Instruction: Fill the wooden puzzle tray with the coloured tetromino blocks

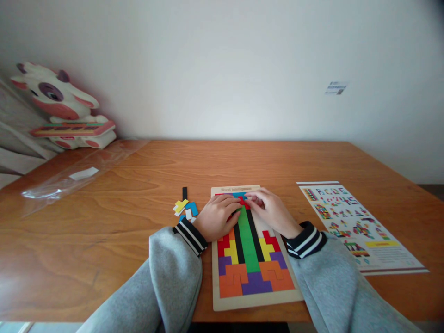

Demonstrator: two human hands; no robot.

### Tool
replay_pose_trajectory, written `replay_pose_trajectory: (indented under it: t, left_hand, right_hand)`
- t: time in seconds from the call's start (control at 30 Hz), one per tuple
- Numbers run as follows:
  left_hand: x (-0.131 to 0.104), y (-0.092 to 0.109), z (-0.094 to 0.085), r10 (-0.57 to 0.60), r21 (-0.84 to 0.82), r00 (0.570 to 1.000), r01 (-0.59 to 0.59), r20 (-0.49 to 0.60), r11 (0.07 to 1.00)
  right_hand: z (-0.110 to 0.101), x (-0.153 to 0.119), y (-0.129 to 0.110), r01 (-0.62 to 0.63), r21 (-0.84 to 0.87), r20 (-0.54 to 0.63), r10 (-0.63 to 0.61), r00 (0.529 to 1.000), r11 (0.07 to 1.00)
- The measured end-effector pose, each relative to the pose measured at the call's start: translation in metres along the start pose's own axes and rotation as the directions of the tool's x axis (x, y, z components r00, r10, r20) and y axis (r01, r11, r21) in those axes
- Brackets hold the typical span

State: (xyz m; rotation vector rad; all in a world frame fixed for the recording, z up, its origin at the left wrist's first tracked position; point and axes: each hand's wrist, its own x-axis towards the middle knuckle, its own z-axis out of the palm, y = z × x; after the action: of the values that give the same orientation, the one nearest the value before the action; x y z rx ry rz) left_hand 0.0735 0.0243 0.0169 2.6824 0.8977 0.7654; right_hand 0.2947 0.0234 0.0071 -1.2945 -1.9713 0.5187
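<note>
Desk meeting pale wall; cow toy sitting by far left corner. Board lying near front edge, heading showing "Wood", rest blurring. Sheet lying toward right edge, wall label above, print too small. Left hand arching over board, fingers slightly parting; right hand bending fingertips together; cannot tell either hold.
</note>
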Motion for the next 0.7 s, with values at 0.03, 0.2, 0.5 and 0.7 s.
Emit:
replay_pose_trajectory:
  t: [0.03, 0.2, 0.5, 0.7]
  left_hand:
    - [0.000, 0.000, 0.000, -0.005, 0.001, 1.000, 0.005, -0.002, 1.000]
    - [0.000, 0.001, -0.001, -0.014, 0.008, 1.000, 0.014, -0.003, 1.000]
    - [0.000, -0.001, -0.004, 0.022, 0.028, 0.999, -0.021, -0.042, 0.999]
    - [-0.016, -0.030, -0.039, 0.039, 0.111, 0.987, -0.021, -0.158, 0.994]
  right_hand:
    - [-0.001, 0.000, -0.001, 0.017, -0.019, 0.002, -0.017, 1.000, 1.000]
    - [-0.003, -0.001, -0.004, 0.060, -0.110, 0.043, -0.056, 0.998, 0.992]
    - [-0.004, -0.001, -0.003, 0.075, -0.092, 0.036, -0.071, 0.997, 0.993]
    - [-0.008, -0.001, -0.001, 0.047, -0.080, -0.011, -0.048, 0.999, 0.996]
